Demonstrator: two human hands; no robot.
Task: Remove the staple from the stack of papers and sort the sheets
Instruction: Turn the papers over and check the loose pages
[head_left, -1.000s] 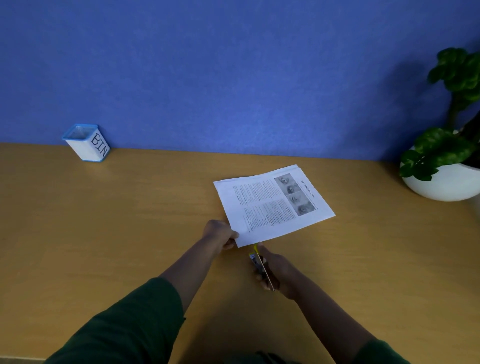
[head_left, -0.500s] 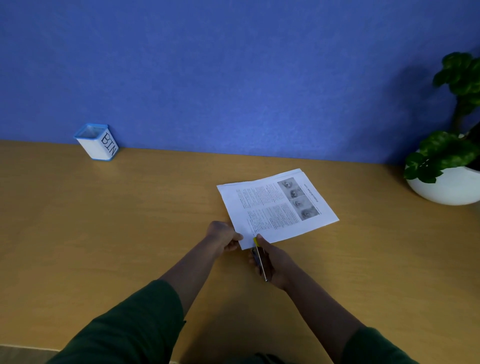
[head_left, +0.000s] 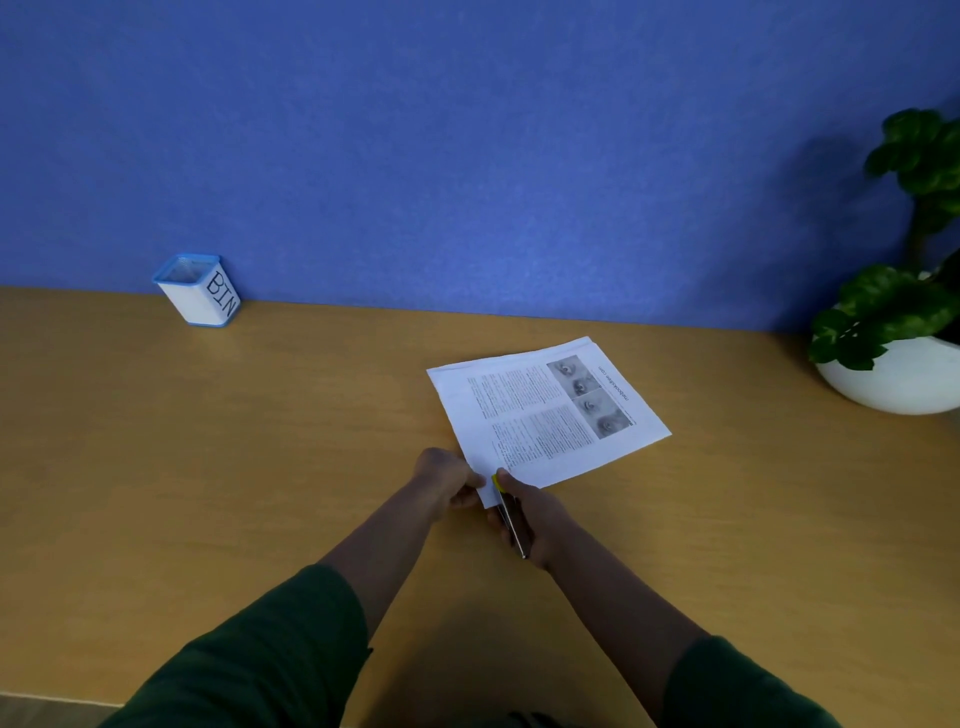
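A stack of printed papers (head_left: 545, 415) lies at an angle on the wooden desk (head_left: 260, 441), with text columns and a strip of photos on the top sheet. My left hand (head_left: 447, 480) pinches the stack's near corner. My right hand (head_left: 530, 517) grips a slim staple remover (head_left: 509, 514) with a yellow tip, and that tip rests on the same near corner beside my left fingers. The staple itself is too small to see.
A small white container with a blue rim, marked BIN (head_left: 200, 291), stands at the back left against the blue wall. A potted plant in a white bowl (head_left: 904, 379) sits at the right edge of the desk.
My right hand has moved forward, bringing the tool's yellow tip from just off the paper's edge onto the near corner. My left hand keeps its hold on that corner.
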